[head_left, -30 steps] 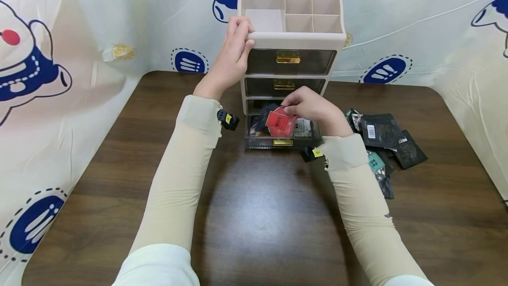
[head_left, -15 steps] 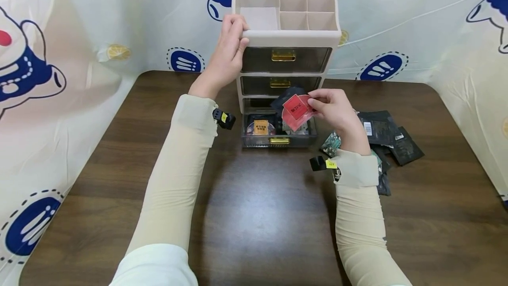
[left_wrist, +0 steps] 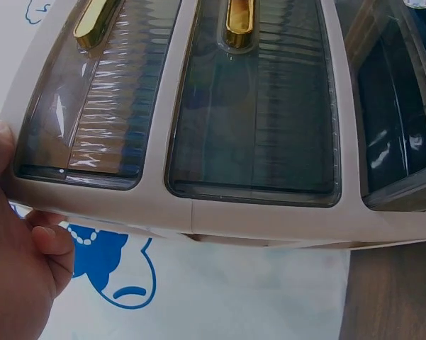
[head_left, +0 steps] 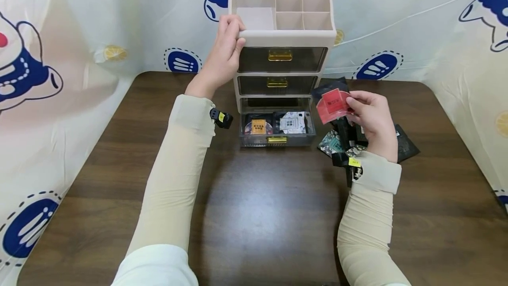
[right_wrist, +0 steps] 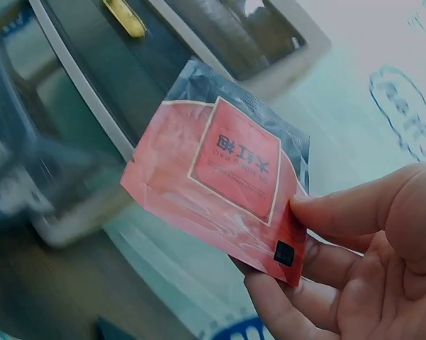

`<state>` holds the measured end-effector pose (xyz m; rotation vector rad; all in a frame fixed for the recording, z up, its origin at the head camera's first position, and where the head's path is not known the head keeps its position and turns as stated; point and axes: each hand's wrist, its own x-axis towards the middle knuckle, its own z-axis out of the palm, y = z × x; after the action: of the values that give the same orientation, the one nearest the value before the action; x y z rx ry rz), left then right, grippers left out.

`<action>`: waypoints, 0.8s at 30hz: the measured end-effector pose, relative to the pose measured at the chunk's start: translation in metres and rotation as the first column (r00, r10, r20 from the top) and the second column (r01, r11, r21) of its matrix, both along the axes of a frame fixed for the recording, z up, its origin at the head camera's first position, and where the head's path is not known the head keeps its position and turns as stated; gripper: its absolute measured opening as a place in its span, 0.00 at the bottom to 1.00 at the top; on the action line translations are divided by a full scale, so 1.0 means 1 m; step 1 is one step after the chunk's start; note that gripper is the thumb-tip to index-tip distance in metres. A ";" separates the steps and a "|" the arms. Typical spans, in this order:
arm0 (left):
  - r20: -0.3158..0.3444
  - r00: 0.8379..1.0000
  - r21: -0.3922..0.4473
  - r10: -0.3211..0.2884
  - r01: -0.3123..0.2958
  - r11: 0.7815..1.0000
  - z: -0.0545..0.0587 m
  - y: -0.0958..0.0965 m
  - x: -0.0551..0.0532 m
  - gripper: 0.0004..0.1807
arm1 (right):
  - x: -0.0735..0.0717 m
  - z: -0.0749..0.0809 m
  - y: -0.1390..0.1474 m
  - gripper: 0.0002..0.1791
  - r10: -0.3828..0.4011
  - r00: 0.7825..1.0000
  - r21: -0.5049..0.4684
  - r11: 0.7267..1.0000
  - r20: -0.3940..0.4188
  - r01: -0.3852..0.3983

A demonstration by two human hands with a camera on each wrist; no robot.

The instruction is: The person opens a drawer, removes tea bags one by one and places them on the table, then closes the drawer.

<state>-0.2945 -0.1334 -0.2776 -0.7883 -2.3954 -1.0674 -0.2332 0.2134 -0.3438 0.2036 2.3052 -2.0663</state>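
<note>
My right hand pinches a red and black tea packet by its edge, thumb on the printed face. In the right wrist view the tea packet is tilted, its label plain to see. It hangs to the right of the pulled-out bottom drawer, above a pile of packets. My left hand grips the upper left front corner of a cream drawer organizer. The left wrist view shows that hand at the organizer's edge. Inside the drawer lie a packet with an orange label and a white patterned packet.
A pile of dark packets and a green patterned packet lies on the brown table, right of the organizer. Two upper drawers with gold handles are closed. A printed curtain hangs behind.
My right hand has lifted the red tea packet out of the bottom drawer and carried it right, over the pile. The left hand keeps its grip on the organizer.
</note>
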 end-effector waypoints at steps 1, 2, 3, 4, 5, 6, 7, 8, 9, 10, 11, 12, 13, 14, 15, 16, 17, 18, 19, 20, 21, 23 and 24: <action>0.001 1.000 0.002 -0.003 0.003 1.000 0.000 0.000 0.000 0.12 | 0.001 -0.001 0.005 0.06 -0.029 0.999 -0.031 0.999 0.014 0.029; 0.001 1.000 0.007 -0.009 0.009 1.000 0.000 0.000 0.000 0.12 | 0.001 -0.003 0.010 0.06 -0.059 0.998 -0.062 0.996 0.028 0.061; 0.001 1.000 0.009 -0.011 0.011 1.000 -0.001 0.000 0.000 0.12 | 0.001 -0.005 0.015 0.07 -0.090 0.995 -0.075 0.993 0.040 0.093; -0.001 1.000 0.015 -0.015 0.015 1.000 -0.001 0.000 0.000 0.12 | 0.002 -0.006 0.019 0.07 -0.120 0.992 -0.085 0.989 0.050 0.124; -0.006 1.000 0.021 -0.018 0.018 1.000 -0.001 0.000 0.000 0.12 | 0.002 -0.007 0.023 0.08 -0.150 0.987 -0.111 0.981 0.063 0.157; -0.010 1.000 0.025 -0.021 0.021 0.999 -0.001 0.000 0.000 0.12 | 0.002 -0.009 0.027 0.08 -0.179 0.981 -0.147 0.971 0.075 0.189; -0.011 1.000 0.031 -0.021 0.022 0.999 -0.001 0.000 0.000 0.12 | 0.003 -0.010 0.031 0.07 -0.207 0.974 -0.167 0.961 0.088 0.219; -0.012 1.000 0.033 -0.020 0.021 0.999 -0.001 -0.001 0.000 0.13 | 0.003 -0.011 0.035 0.07 -0.234 0.967 -0.167 0.954 0.099 0.248; -0.013 1.000 0.033 -0.015 0.016 0.999 0.000 -0.001 0.000 0.13 | 0.003 -0.012 0.039 0.07 -0.258 0.960 -0.162 0.948 0.110 0.273; -0.012 1.000 0.031 -0.012 0.012 0.999 0.000 -0.001 0.001 0.13 | 0.003 -0.013 0.043 0.07 -0.279 0.952 -0.169 0.940 0.123 0.297; -0.009 1.000 0.028 -0.008 0.008 1.000 0.001 -0.001 0.001 0.14 | 0.004 -0.014 0.047 0.06 -0.297 0.945 -0.185 0.929 0.137 0.319; -0.004 1.000 0.025 -0.003 0.003 1.000 0.001 -0.001 0.001 0.14 | 0.004 -0.015 0.051 0.06 -0.314 0.937 -0.191 0.921 0.153 0.340; -0.001 1.000 0.021 0.003 -0.003 1.000 0.001 -0.002 0.001 0.14 | 0.004 -0.017 0.056 0.06 -0.331 0.928 -0.185 0.914 0.170 0.360; 0.000 1.000 0.016 0.008 -0.008 1.000 0.001 -0.002 0.002 0.14 | 0.003 -0.018 0.060 0.05 -0.343 0.921 -0.202 0.904 0.184 0.377; 0.002 1.000 0.011 0.012 -0.012 1.000 0.001 -0.002 0.002 0.14 | 0.004 -0.020 0.065 0.05 -0.353 0.914 -0.217 0.894 0.201 0.393; 0.004 1.000 0.006 0.016 -0.016 1.000 0.001 -0.002 0.002 0.15 | 0.004 -0.022 0.069 0.05 -0.365 0.905 -0.237 0.880 0.217 0.412; 0.002 1.000 0.003 0.018 -0.018 1.000 0.001 -0.002 0.002 0.15 | 0.005 -0.025 0.073 0.05 -0.376 0.897 -0.260 0.865 0.232 0.429; 0.002 1.000 -0.001 0.021 -0.021 1.000 0.000 -0.002 0.001 0.15 | 0.006 -0.027 0.077 0.05 -0.385 0.890 -0.272 0.854 0.245 0.444; 0.002 1.000 -0.003 0.022 -0.022 1.000 0.000 -0.002 0.001 0.15 | 0.007 -0.029 0.081 0.05 -0.390 0.884 -0.294 0.840 0.256 0.456; 0.004 1.000 -0.003 0.022 -0.022 1.000 -0.001 -0.002 0.001 0.15 | 0.008 -0.032 0.084 0.05 -0.394 0.881 -0.308 0.831 0.262 0.464; 0.005 1.000 -0.004 0.023 -0.023 1.000 -0.001 -0.001 0.001 0.15 | 0.009 -0.033 0.086 0.06 -0.399 0.877 -0.315 0.824 0.270 0.471; 0.005 1.000 -0.005 0.021 -0.021 1.000 -0.002 -0.001 0.000 0.15 | 0.009 -0.036 0.089 0.07 -0.410 0.870 -0.305 0.821 0.275 0.483; 0.005 1.000 -0.005 0.020 -0.020 1.000 -0.002 0.000 0.000 0.15 | 0.010 -0.037 0.090 0.08 -0.416 0.866 -0.287 0.825 0.276 0.487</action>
<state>-0.2946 -0.1338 -0.2796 -0.7633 -2.4057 -1.0567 -0.2237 0.3032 -0.3809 0.9850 1.8548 -2.4768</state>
